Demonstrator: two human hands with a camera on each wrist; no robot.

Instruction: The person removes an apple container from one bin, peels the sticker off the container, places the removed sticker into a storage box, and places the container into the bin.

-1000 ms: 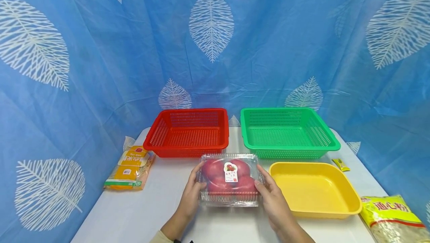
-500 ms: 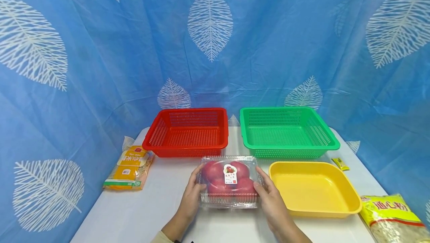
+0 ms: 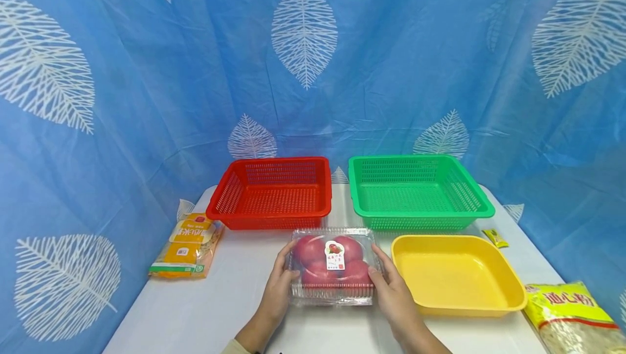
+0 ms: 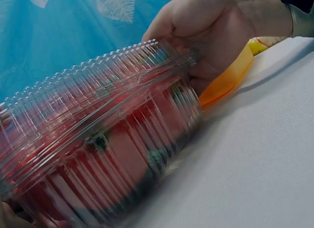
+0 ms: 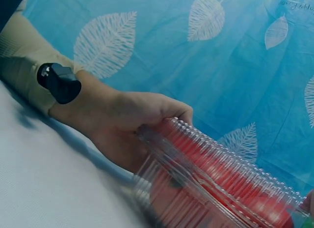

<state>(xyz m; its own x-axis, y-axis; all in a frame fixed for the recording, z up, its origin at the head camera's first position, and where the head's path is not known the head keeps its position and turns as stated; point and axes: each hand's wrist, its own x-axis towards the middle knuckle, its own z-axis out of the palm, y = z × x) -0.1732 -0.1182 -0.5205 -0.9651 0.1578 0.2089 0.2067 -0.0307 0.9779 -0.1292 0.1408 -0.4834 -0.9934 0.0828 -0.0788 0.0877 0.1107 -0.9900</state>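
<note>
A clear plastic box of tomatoes (image 3: pixel 337 280) with a white label sits at the near middle of the table in the head view. My left hand (image 3: pixel 277 287) grips its left side and my right hand (image 3: pixel 395 297) grips its right side, thumbs on the near part of the sides. In the left wrist view the box (image 4: pixel 113 134) is tilted in the picture, with the right hand (image 4: pixel 211 31) at its far end. The left hand (image 5: pixel 127 120) shows in the right wrist view. Whether the box touches the table cannot be told.
Behind the box stand a red basket (image 3: pixel 279 222) and a green basket (image 3: pixel 423 221). A yellow tray (image 3: pixel 459 310) is close by my right hand. Bags of food (image 3: pixel 186 245) and macaroni (image 3: pixel 572 310) lie left and right, and a small yellow packet (image 3: pixel 495 237) lies far right.
The box of tomatoes has shifted very slightly downward in the head view, with both hands keeping their grip. The baskets, tray and bags stay in place.
</note>
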